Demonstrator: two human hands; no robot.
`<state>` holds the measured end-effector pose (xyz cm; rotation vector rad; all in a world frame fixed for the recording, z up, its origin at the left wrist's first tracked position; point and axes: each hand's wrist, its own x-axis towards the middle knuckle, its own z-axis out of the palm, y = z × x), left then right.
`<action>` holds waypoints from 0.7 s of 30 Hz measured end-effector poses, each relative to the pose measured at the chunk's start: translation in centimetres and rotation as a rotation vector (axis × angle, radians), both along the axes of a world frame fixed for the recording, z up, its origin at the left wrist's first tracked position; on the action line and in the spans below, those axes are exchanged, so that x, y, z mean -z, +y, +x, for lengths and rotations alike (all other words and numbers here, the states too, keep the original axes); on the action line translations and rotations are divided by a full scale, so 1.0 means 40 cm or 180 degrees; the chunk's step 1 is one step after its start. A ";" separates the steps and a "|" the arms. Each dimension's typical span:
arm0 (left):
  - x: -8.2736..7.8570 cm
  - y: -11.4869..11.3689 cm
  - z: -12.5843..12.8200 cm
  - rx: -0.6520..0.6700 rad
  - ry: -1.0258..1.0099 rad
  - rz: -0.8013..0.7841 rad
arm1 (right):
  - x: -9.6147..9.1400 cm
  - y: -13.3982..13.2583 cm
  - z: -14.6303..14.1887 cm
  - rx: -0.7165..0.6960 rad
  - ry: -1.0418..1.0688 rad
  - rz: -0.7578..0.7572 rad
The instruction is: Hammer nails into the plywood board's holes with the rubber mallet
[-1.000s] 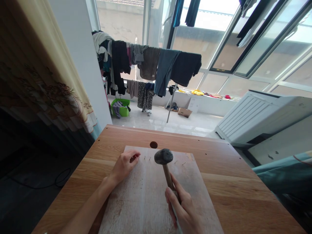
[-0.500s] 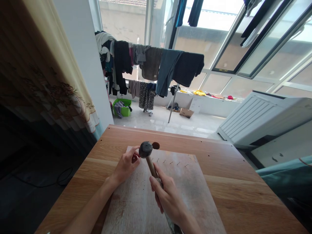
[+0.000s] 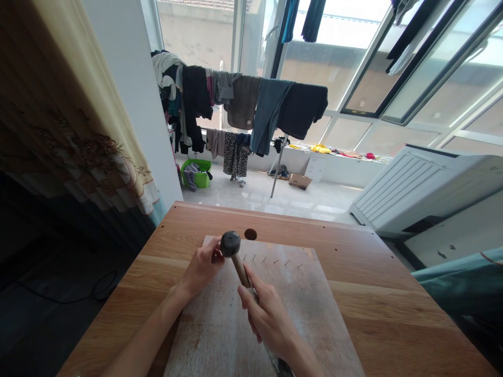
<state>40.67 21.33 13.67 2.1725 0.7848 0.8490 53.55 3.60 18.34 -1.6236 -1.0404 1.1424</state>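
Note:
My right hand (image 3: 268, 310) is wrapped round the wooden handle of a hammer (image 3: 230, 244) with a dark, rounded head. The hammer head is over the far left part of a worn, whitish wooden board (image 3: 220, 324). At the board's far left edge, my left hand (image 3: 202, 266) has its fingers drawn together right beside the hammer head. What those fingertips pinch, if anything, is hidden behind the head. A row of several thin nails (image 3: 264, 259) stands up from the board to the right of the hammer, some leaning.
Under the board is a wooden table (image 3: 393, 303) with a round hole (image 3: 250, 234) beyond the board's far edge. Past the table stand a clothes rack hung with laundry (image 3: 271, 104), a green basket (image 3: 202, 178) and a white appliance (image 3: 408, 188). A curtain (image 3: 98, 120) hangs at left.
The hammer head has come down slightly and to the left, uncovering the round hole's left edge. My right hand has shifted a little left with it. My left hand has barely moved.

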 end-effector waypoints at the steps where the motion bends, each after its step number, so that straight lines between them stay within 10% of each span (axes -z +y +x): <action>1: 0.001 0.000 0.000 -0.0004 0.0007 0.0017 | 0.000 -0.001 0.000 0.0010 0.0012 0.0012; 10: 0.008 0.002 -0.003 0.0075 -0.0094 0.0155 | 0.007 -0.019 -0.004 0.0300 0.0418 0.0240; 15: 0.022 0.008 -0.008 0.0120 -0.0096 0.0277 | 0.035 -0.094 -0.045 0.1550 0.1130 0.0935; 21: 0.013 0.001 -0.009 0.0179 0.0061 0.0313 | 0.084 -0.188 -0.051 0.2489 0.1777 0.0681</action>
